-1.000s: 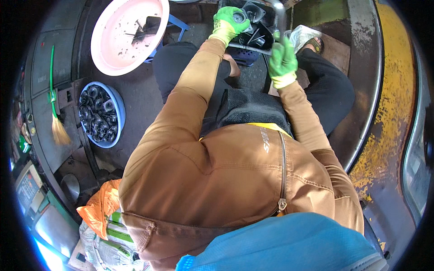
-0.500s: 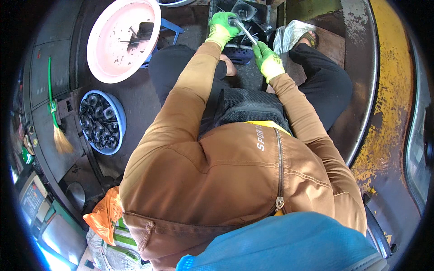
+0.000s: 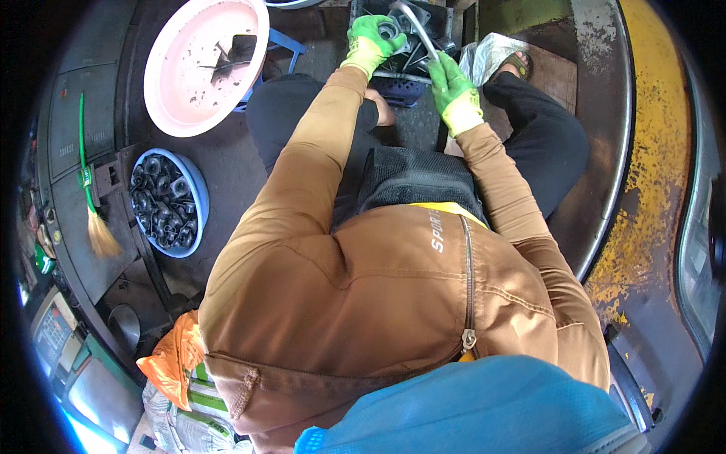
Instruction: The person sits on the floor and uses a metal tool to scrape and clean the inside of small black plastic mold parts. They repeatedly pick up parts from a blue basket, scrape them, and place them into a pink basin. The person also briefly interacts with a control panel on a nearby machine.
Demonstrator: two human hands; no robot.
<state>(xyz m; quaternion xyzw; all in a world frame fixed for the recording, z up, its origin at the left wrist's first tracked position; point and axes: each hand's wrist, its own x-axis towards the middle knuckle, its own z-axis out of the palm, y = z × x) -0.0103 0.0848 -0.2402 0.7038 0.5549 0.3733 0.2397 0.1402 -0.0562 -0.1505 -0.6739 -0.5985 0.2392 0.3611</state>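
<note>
Both my hands wear green and yellow work gloves. At the top middle, my left hand (image 3: 376,39) closes round a dark part with a ring-shaped end (image 3: 388,31). My right hand (image 3: 452,82), to its right, grips a long, slightly curved, pale metal tool (image 3: 418,26) by its lower end. The tool's upper end reaches up and left, just beyond the held part, and I see a gap between them. Under my hands stands a black crate (image 3: 361,9) with several dark moulded parts inside. What exactly the tool is, I cannot make out.
To the left, a pink basin (image 3: 168,91) holding a dark part rests on a blue stool (image 3: 286,47). Below it is a blue tub (image 3: 203,198) full of black parts. A green-handled broom (image 3: 85,151) leans farther left. A yellow, worn machine side (image 3: 654,151) borders the right.
The tool has lifted away from the held part and points more upward. My right hand has shifted slightly right and turned. My left hand still keeps its hold, tilted a little.
</note>
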